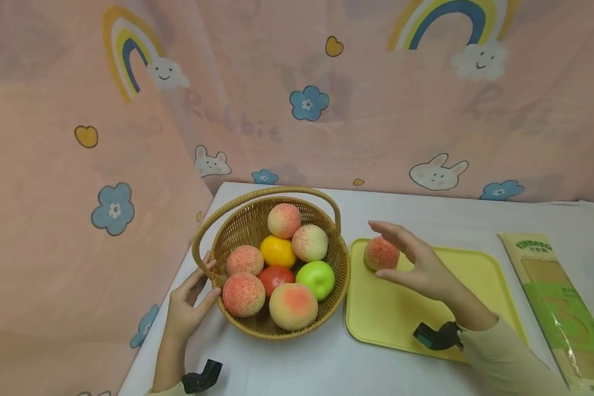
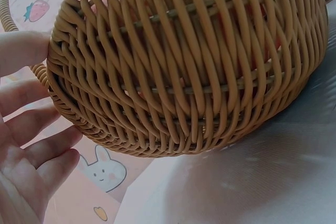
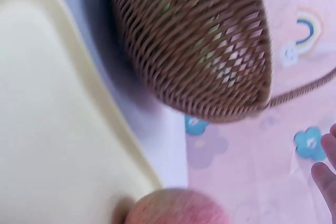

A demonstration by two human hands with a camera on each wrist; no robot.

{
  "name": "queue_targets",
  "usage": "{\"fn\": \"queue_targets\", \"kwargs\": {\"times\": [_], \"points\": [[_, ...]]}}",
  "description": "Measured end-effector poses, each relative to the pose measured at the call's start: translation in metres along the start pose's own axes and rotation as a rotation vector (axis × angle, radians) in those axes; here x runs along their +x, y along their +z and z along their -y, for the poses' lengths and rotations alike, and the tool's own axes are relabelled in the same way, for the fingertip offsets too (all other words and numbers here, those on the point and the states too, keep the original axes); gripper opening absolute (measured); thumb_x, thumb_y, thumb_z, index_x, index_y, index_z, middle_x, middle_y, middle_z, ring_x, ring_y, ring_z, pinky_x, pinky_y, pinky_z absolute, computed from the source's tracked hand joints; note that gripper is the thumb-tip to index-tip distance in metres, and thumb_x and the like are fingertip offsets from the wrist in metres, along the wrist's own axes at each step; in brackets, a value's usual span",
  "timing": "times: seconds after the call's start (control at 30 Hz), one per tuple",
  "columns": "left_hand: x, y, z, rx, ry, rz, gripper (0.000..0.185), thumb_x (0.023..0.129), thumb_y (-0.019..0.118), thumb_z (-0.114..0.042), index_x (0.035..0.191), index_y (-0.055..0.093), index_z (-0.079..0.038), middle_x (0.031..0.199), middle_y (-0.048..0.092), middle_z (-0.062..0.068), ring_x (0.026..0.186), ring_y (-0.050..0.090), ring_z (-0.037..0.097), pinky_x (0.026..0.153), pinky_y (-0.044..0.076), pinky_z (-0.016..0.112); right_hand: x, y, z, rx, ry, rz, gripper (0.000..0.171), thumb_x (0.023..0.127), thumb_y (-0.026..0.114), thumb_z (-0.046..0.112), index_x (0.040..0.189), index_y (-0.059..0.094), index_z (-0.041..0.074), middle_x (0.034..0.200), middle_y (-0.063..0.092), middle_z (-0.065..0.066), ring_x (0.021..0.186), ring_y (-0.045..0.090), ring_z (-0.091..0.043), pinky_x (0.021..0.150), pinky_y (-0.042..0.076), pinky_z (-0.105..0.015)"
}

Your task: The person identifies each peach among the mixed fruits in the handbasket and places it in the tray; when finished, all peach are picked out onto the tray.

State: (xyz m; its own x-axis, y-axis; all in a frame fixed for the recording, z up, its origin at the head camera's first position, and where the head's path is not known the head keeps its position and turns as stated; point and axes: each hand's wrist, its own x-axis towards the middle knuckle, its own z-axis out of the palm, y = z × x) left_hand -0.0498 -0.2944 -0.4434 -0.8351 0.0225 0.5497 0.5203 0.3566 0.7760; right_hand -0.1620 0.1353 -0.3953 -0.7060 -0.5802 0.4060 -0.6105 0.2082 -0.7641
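The peach [image 1: 381,253] lies on the yellow tray [image 1: 401,313], just inside the right hand's [image 1: 418,264] spread-open grip.

Your right wrist view shows the pale yellow tray [image 3: 47,129] filling the left side, with a peach [image 3: 176,208] at the bottom edge, on or just beside the tray's corner. Above sits the woven basket [image 3: 194,45], its thin handle [image 3: 310,85] arcing right. Your right hand's fingertips [image 3: 326,174] peek in at the right edge, clear of the peach. A pink patterned cloth [image 3: 247,150] hangs behind.
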Motion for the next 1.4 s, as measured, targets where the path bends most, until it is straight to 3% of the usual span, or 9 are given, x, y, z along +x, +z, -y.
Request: {"fn": "queue_targets", "kwargs": {"times": [0.17,0.47,0.6,0.77,0.93,1.17,1.4], "points": [[0.001,0.0,0.0,0.002,0.002,-0.003,0.053,0.075,0.06,0.022,0.126,0.05,0.015,0.141,0.038,0.033,0.135,0.042,0.017,0.106,0.039,0.02,0.011,0.007,0.018,0.027,-0.081,0.063,0.08,0.072,0.077,-0.004,0.142,0.039,0.003,0.143,0.045,-0.015,0.135,0.038,-0.003,0.11,0.032,-0.012],[-0.002,0.0,0.0,-0.003,-0.017,-0.017,0.053,0.075,0.061,0.022,0.126,0.05,0.015,0.141,0.039,0.034,0.134,0.043,0.016,0.106,0.039,0.02,0.044,0.026,0.039,0.088,-0.111,0.195,0.077,0.076,0.077,0.002,0.142,0.038,0.004,0.146,0.043,-0.013,0.137,0.038,-0.011,0.113,0.031,-0.02],[-0.003,0.0,-0.002,-0.008,-0.013,-0.021,0.053,0.075,0.061,0.023,0.126,0.05,0.016,0.141,0.038,0.034,0.135,0.042,0.016,0.107,0.038,0.019,0.064,0.035,0.048,0.116,-0.106,0.263,0.077,0.079,0.076,0.007,0.145,0.036,0.01,0.149,0.04,-0.008,0.137,0.038,-0.015,0.115,0.032,-0.025],[-0.001,0.001,-0.003,-0.009,0.009,-0.019,0.054,0.074,0.06,0.024,0.126,0.05,0.016,0.141,0.038,0.034,0.135,0.042,0.017,0.108,0.038,0.02,0.091,0.047,0.055,0.201,-0.083,0.351,0.075,0.081,0.074,0.009,0.145,0.035,0.013,0.15,0.039,-0.006,0.139,0.035,-0.018,0.116,0.03,-0.036],[0.0,0.002,-0.004,-0.013,0.032,-0.019,0.054,0.073,0.06,0.025,0.125,0.05,0.017,0.141,0.039,0.032,0.135,0.042,0.015,0.107,0.038,0.02,0.119,0.062,0.057,0.211,-0.075,0.415,0.071,0.083,0.074,0.022,0.143,0.038,0.012,0.147,0.042,-0.007,0.137,0.039,-0.021,0.115,0.033,-0.038],[-0.001,0.002,-0.002,0.01,-0.002,-0.007,0.053,0.074,0.061,0.023,0.126,0.05,0.015,0.141,0.039,0.033,0.135,0.042,0.013,0.106,0.038,0.019,0.149,0.084,0.051,0.153,0.007,0.548,0.071,0.082,0.074,0.02,0.143,0.038,0.007,0.147,0.041,-0.01,0.138,0.037,-0.022,0.115,0.034,-0.035],[0.0,0.001,-0.003,0.028,-0.034,-0.002,0.051,0.076,0.062,0.019,0.126,0.05,0.014,0.142,0.039,0.031,0.134,0.043,0.013,0.107,0.037,0.018,0.172,0.102,0.049,0.166,0.101,0.687,0.073,0.084,0.072,0.019,0.145,0.033,0.004,0.151,0.036,-0.012,0.141,0.031,-0.024,0.116,0.03,-0.043]]}}
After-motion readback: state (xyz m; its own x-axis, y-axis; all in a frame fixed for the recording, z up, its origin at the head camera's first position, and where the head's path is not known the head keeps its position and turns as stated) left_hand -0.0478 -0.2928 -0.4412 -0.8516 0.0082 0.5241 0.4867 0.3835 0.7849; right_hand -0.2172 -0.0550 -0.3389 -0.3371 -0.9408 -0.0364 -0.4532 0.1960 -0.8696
